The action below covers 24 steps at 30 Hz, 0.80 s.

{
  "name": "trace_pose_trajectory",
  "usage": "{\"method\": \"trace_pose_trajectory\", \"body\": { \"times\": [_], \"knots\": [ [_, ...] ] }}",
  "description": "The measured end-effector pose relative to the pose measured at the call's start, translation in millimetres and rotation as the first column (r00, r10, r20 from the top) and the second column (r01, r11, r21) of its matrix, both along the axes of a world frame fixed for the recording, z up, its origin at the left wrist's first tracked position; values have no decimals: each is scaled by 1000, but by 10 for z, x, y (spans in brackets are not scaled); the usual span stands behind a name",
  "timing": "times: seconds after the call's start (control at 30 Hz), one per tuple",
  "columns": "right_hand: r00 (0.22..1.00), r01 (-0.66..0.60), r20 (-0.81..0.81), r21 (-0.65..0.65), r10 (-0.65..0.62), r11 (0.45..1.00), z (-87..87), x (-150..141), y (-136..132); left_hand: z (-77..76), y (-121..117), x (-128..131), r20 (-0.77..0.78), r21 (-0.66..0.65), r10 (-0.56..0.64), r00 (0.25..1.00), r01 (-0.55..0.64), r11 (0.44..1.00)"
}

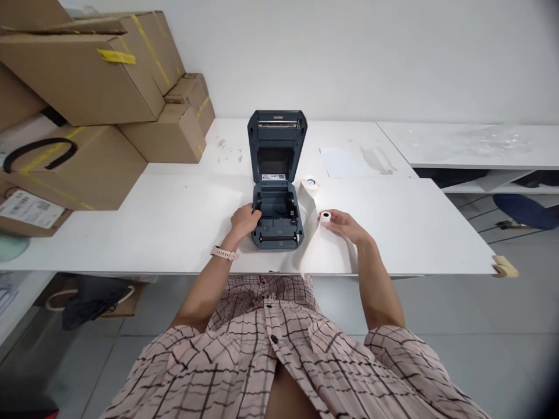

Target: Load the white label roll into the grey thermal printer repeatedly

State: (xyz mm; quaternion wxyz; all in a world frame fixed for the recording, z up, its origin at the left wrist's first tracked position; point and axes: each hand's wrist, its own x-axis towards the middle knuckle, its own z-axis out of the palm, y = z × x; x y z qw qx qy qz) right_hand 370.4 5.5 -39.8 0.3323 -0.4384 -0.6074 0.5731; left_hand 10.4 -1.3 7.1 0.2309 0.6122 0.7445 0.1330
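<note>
A dark grey label printer (275, 224) stands on the white table with its lid (278, 142) swung up, its roll bay and front roller exposed. My left hand (244, 222) grips the printer's left side, the thumb over the rim. To the right of the printer, my right hand (347, 226) holds a small white paper roll (325, 217) upright in its fingers, a dark hole at its core. Another white label roll (310, 183) sits just behind, with a loose strip of paper (308, 203) trailing forward beside the printer.
Cardboard boxes (100, 81) are stacked at the back left of the table (192, 192). A white sheet (343, 163) and clear plastic lie at the back right. The table's front edge is close to my body. A blue stool (524, 210) stands at far right.
</note>
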Motion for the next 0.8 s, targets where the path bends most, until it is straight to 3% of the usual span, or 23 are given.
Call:
{"method": "trace_pose_trajectory", "body": {
  "times": [0.07,0.17,0.27,0.33,0.4,0.47,0.53,0.67,0.8],
  "knots": [
    [993,-62,-101,43,66,997,177,-127,-95,-5,-5,1,12,-1,2,1000,-2,1000],
    [972,-178,-105,257,211,950,628,-389,-89,-4,-15,4,32,5,-2,999,2,1000],
    [936,-351,200,450,290,822,1047,-811,69,-2,-22,10,45,16,10,999,-11,1000],
    [825,-506,506,462,252,728,1178,-1159,210,-4,-23,13,52,11,21,998,-22,1000],
    [631,-620,761,383,147,685,1175,-1494,331,-10,-22,15,66,5,28,997,-28,1000],
    [445,-669,894,292,54,684,1084,-1757,405,-18,-20,17,84,7,31,996,-32,999],
    [349,-685,937,236,26,690,970,-1915,434,-25,-18,18,90,11,39,995,-40,999],
    [351,-674,936,240,17,699,835,-1941,407,-41,-15,17,110,19,42,993,-45,999],
    [505,-598,863,359,-11,716,801,-1777,228,-68,-35,20,169,29,58,984,-64,998]
  ]
}}
